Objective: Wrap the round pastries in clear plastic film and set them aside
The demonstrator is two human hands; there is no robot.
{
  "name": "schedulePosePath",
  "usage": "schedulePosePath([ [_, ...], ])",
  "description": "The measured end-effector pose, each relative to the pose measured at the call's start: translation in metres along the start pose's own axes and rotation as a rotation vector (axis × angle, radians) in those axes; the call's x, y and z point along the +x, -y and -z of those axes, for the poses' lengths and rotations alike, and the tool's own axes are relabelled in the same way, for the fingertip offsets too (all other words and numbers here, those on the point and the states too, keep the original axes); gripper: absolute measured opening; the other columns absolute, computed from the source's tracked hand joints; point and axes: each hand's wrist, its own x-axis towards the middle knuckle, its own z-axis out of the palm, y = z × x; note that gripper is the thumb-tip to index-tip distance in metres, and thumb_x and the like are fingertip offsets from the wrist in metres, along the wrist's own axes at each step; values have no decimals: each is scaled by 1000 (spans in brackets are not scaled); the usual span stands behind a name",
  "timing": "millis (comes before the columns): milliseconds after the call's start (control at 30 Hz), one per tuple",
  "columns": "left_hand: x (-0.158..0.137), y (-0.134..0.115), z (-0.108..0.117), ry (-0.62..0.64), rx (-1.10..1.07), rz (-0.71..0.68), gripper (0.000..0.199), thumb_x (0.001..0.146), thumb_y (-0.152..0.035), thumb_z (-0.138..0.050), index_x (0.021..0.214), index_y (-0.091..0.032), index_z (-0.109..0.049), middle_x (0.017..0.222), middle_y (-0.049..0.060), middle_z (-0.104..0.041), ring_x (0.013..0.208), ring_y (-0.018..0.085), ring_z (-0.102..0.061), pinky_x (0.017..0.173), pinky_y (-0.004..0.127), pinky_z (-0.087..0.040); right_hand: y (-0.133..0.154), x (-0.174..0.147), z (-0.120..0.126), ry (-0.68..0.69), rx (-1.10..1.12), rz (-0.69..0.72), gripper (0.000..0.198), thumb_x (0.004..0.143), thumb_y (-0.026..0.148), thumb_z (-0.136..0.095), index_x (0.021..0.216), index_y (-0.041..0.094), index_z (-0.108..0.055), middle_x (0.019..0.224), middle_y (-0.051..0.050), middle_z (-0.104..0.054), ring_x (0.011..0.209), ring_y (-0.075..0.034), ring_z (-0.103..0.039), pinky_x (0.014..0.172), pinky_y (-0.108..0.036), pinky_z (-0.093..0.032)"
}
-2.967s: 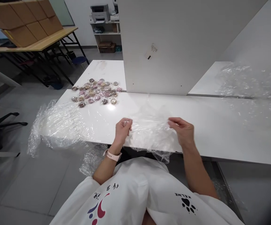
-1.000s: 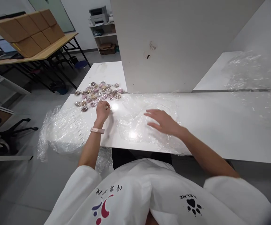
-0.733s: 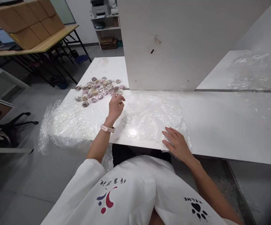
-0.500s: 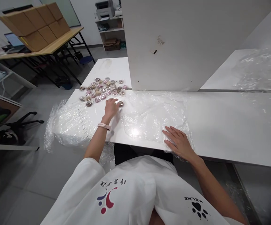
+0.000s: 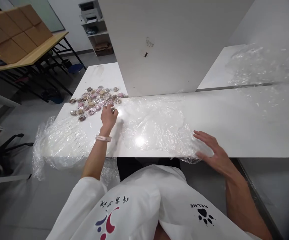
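Note:
My left hand (image 5: 109,117) is at the near edge of a pile of small round discs (image 5: 91,104), pink, tan and brown, in clear wrappers. Its thumb and forefinger close around one dark brown wrapped disc (image 5: 113,110), partly covered by the fingers. A crumpled sheet of clear plastic film (image 5: 154,123) lies flat on the white table (image 5: 216,116) between my hands. My right hand (image 5: 215,153) is open, thumb and fingers apart, at the film's right edge by the table front. Whether it touches the film I cannot tell.
A bundle of clear plastic wrap (image 5: 62,138) overhangs the table's left end. An upright white panel (image 5: 164,46) stands behind the film. More clear plastic (image 5: 259,66) lies at the back right. Cardboard boxes (image 5: 17,33) stand on a wooden table (image 5: 44,50) at the far left.
My right hand has shifted right, off the film's surface to its right edge. My left fingers have closed around the brown disc. The view has turned somewhat to the right.

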Motion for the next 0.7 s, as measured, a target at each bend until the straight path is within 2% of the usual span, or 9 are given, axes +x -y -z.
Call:
schedulePosePath([
  [100,-44,-54,-10,51,-98,-201,29,95,-23,-53,124,-22,-53,113,7,-55,80,13,-58,71,30,-52,-1,-18,-18,111,-185,95,73,85,66,-60,149,35,-43,157,-6,-38,146,-37,-31,115,-58,-31],
  [200,-96,-101,-51,237,-162,-522,26,97,-23,-49,121,-20,-57,117,11,-58,90,17,-61,73,32,-53,-3,-17,-40,69,-133,61,39,94,55,-54,123,33,-67,135,-6,-62,131,-33,-51,109,-57,-38],
  [267,-122,-116,-81,339,-65,-690,27,98,-27,-49,123,-22,-59,127,13,-58,112,27,-58,88,43,-52,-7,-14,-45,13,53,-53,27,94,48,-55,99,30,-73,109,-5,-73,110,-27,-64,98,-49,-48],
  [333,-136,-117,-103,410,-1,-782,38,98,-35,-49,135,-25,-52,145,14,-48,136,35,-43,105,56,-41,-18,-12,-40,-103,273,-233,24,88,48,-64,88,26,-73,94,-4,-74,94,-23,-68,87,-42,-54],
  [400,-140,-111,-110,469,-3,-792,51,98,-45,-48,145,-28,-41,158,14,-32,148,37,-25,115,63,-27,-36,-11,-27,-345,461,-409,26,79,48,-72,87,23,-71,86,-3,-72,82,-20,-68,80,-37,-56],
  [500,-141,-96,-94,528,-91,-741,67,96,-57,-46,154,-31,-25,165,13,-14,153,37,-9,118,63,-22,-71,-12,0,-798,650,-622,28,71,45,-76,82,22,-64,75,0,-65,69,-17,-64,71,-37,-56],
  [567,-143,-82,-74,530,-157,-716,81,91,-61,-52,156,-31,-15,166,14,-7,153,37,-6,118,62,-25,-85,-15,17,-1054,638,-728,25,69,37,-76,83,25,-60,85,-1,-65,78,-21,-66,73,-42,-57],
  [633,-150,-64,-52,518,-191,-677,88,87,-60,-60,156,-29,-14,165,16,-11,153,36,-14,117,60,-31,-82,-20,27,-1255,417,-681,23,75,33,-72,94,30,-61,109,-3,-65,99,-28,-65,85,-50,-55],
  [700,-160,-43,-35,507,-191,-625,79,87,-53,-64,151,-28,-26,161,16,-27,149,34,-28,113,57,-39,-62,-25,26,-1221,158,-480,29,84,35,-65,113,35,-61,126,-2,-60,113,-31,-60,96,-54,-51],
])
